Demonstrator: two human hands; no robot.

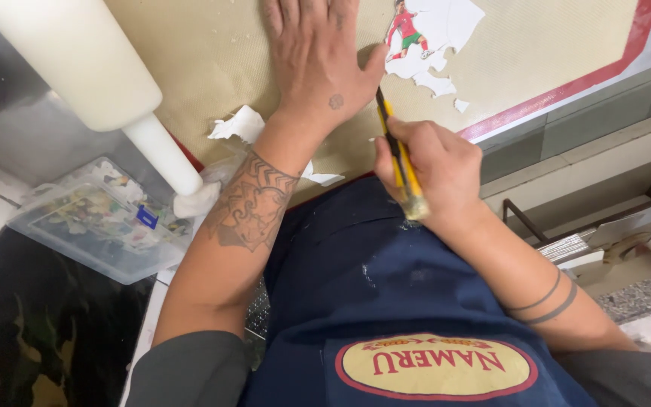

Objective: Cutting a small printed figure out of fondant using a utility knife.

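Right hand (435,169) fingers grip a yellow craft knife (399,162) beside the flat-spread left hand (318,56).

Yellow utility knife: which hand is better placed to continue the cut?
Probably the right hand: it grips the yellow utility knife with the tip at the white printed sheet. The left hand lies flat on the beige mat.

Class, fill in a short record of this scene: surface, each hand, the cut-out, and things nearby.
Surface: tan mat with red edge
Left hand: pressed flat on the mat
Right hand: grips a yellow knife, tip toward the mat
Cut-out: player figure on white sheet, scraps beside it
Nearby: white rolling pin; clear box at left
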